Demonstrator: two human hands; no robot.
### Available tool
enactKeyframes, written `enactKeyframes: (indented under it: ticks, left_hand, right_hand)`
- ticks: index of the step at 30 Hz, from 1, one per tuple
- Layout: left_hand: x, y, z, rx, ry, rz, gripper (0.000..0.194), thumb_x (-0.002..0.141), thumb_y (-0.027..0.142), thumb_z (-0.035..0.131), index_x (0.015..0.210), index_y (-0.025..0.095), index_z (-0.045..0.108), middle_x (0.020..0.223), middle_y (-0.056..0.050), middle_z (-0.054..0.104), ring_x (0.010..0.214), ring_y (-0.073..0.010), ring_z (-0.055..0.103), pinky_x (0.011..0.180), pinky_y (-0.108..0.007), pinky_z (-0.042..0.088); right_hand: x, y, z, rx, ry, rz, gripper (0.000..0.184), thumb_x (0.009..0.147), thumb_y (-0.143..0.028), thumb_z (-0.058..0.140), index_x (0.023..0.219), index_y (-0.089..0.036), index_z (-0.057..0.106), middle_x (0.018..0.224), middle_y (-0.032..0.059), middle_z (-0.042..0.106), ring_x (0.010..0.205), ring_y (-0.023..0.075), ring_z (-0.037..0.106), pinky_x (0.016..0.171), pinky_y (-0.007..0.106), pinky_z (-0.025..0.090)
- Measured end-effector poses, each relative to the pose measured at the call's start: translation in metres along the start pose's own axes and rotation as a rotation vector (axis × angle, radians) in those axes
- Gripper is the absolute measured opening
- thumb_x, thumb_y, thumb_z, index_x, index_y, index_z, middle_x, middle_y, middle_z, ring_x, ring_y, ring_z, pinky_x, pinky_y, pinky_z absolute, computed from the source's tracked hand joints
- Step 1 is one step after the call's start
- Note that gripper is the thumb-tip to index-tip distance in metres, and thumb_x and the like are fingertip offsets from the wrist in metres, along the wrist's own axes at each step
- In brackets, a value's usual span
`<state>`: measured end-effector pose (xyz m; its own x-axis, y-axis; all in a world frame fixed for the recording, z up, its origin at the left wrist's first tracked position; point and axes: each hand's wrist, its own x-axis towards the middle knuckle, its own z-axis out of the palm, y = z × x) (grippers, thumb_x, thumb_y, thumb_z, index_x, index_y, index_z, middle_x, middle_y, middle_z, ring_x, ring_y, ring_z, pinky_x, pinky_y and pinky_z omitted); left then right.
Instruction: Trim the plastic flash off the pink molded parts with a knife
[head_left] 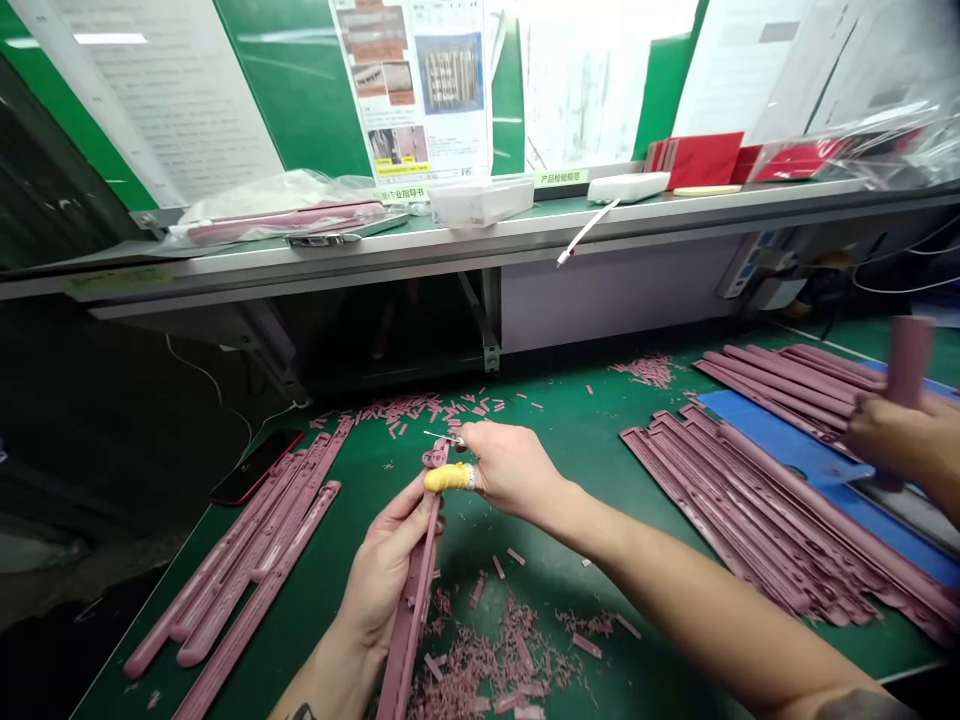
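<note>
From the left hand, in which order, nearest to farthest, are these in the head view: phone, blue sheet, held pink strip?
1. Held pink strip: in the left hand.
2. Phone: to its left.
3. Blue sheet: well to its right.

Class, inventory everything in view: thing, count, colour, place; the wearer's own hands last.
Table: one, green, underneath
Held strip: one, pink, centre
Metal tool: one, silvery, centre
Left strips: several, pink, table's left
Right strips: many, pink, table's right
Scraps: uncountable, pink, across table
Phone: one, black-red, table's left
Sheet: one or more, blue, table's right
Shelf: one, grey-edged, above table
Red items: several, shelf's right
White pieces: several, shelf's middle
Plastic wrap: several, clear, shelf's ends
Posted papers: several, white, behind shelf
Another person's hand: one, blurred, far right
Left hand: one, bare, lower centre
Right hand: one, yellow finger cover, centre
</note>
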<state>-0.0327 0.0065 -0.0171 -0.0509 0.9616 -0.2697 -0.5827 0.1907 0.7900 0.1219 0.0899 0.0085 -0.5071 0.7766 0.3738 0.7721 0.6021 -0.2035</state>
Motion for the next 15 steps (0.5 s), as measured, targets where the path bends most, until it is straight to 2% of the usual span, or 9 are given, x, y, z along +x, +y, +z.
enactKeyframes:
  ticks: [3,5,8,11,13,14,15]
  left_hand:
    - [0.002,0.006,0.006,0.011,-0.024,0.035,0.034,0.07,0.018,0.077,0.103,0.016,0.072,0.078,0.0,0.067,0.06,-0.0061,0.058,0.063,-0.016,0.05]
    - [0.009,0.011,0.01,0.031,-0.035,0.063,0.035,0.069,0.015,0.077,0.104,0.015,0.072,0.079,-0.001,0.069,0.061,-0.0075,0.06,0.06,-0.016,0.05]
    - [0.027,0.025,0.013,0.016,-0.019,0.099,0.039,0.072,0.012,0.073,0.111,0.017,0.068,0.072,0.001,0.066,0.057,-0.0062,0.06,0.054,-0.014,0.049]
    - [0.044,0.042,0.017,-0.053,-0.019,0.165,0.025,0.086,0.013,0.058,0.109,0.018,0.067,0.073,0.006,0.061,0.058,-0.0016,0.058,0.06,-0.012,0.047]
    - [0.046,0.05,0.018,-0.1,-0.031,0.192,0.023,0.092,0.016,0.048,0.104,0.018,0.067,0.079,0.007,0.06,0.065,-0.0005,0.058,0.064,-0.011,0.046]
    - [0.045,0.051,0.018,-0.116,-0.034,0.194,0.023,0.093,0.017,0.047,0.103,0.017,0.067,0.082,0.007,0.06,0.067,-0.0003,0.058,0.062,-0.009,0.045]
    - [0.042,0.05,0.017,-0.127,-0.033,0.184,0.021,0.092,0.016,0.048,0.102,0.017,0.067,0.083,0.006,0.059,0.066,-0.0003,0.058,0.057,-0.008,0.044]
  right_hand:
    - [-0.004,-0.005,-0.003,-0.018,0.0,-0.019,0.049,0.091,-0.063,0.039,0.078,-0.018,0.054,0.074,0.002,0.061,0.063,0.0137,0.052,0.051,0.026,0.019]
    - [-0.014,-0.017,-0.002,-0.007,-0.023,-0.075,0.044,0.093,-0.058,0.039,0.079,-0.018,0.055,0.073,0.0023,0.061,0.062,0.0141,0.054,0.051,0.026,0.02]
    - [-0.049,-0.048,0.008,0.043,-0.094,-0.207,0.033,0.092,-0.048,0.048,0.079,-0.019,0.056,0.071,0.0025,0.062,0.06,0.0148,0.054,0.049,0.026,0.021]
    - [-0.095,-0.078,0.021,0.131,-0.213,-0.427,0.019,0.087,-0.034,0.058,0.075,-0.02,0.055,0.066,0.0007,0.061,0.054,0.0149,0.051,0.046,0.027,0.022]
    - [-0.112,-0.08,0.028,0.215,-0.267,-0.578,0.02,0.084,-0.03,0.06,0.069,-0.02,0.054,0.058,-0.0019,0.059,0.049,0.0137,0.049,0.045,0.026,0.022]
    - [-0.112,-0.075,0.03,0.272,-0.258,-0.575,0.023,0.084,-0.034,0.061,0.067,-0.02,0.053,0.057,-0.0024,0.059,0.049,0.0131,0.049,0.045,0.026,0.023]
    - [-0.107,-0.067,0.031,0.334,-0.222,-0.512,0.027,0.085,-0.039,0.06,0.068,-0.02,0.055,0.059,-0.0022,0.06,0.051,0.0127,0.05,0.047,0.025,0.026]
